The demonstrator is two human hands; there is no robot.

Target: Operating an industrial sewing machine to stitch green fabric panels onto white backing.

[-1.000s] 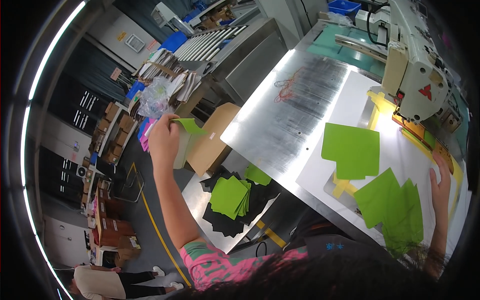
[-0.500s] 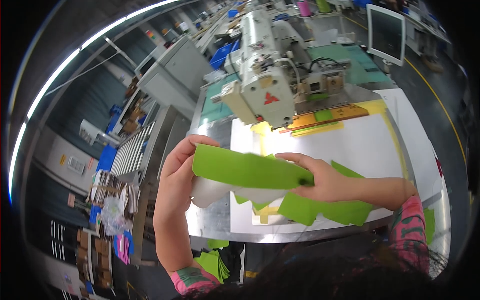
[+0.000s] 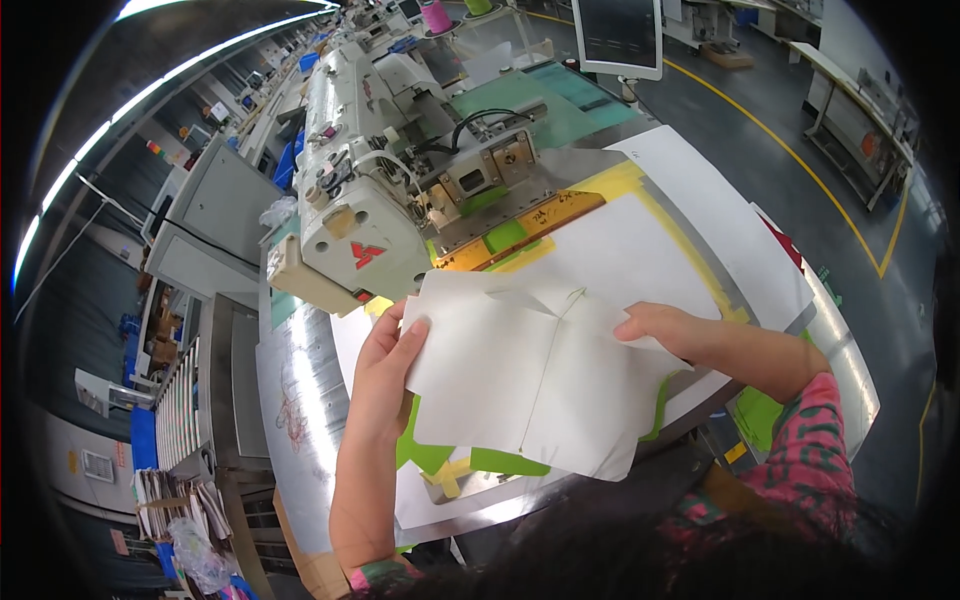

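A long factory hall stretches back behind the workstation, with grey floor marked by yellow lines [image 3: 800,150] and rows of other machines fading toward the rim. In front stands a shiny metal worktable [image 3: 290,400], and on it sits a cream-white industrial sewing machine [image 3: 365,200] with a red mark on its head. A flat white template board [image 3: 700,250] edged with yellow tape lies on the table under the machine's needle area, and a dark monitor [image 3: 620,35] stands further back.

Both hands hold 1 white fabric panel [image 3: 530,375], which is spread flat just above the table and the template board, in front of the machine. It shows a seam running down its middle and a small folded flap near its top edge. The left hand [image 3: 385,375] grips the panel's left edge, thumb on top and fingers curled beneath. The right hand [image 3: 660,330] rests on the panel's upper right part, fingers pressed flat on the cloth; whether it pinches the edge cannot be told.

Green fabric pieces [image 3: 500,462] peek out from below the panel's lower edge, lying on the table, and another green patch [image 3: 760,415] shows beside the right forearm's pink patterned sleeve [image 3: 810,440]. Stacks of papers [image 3: 170,495] sit low at the left.
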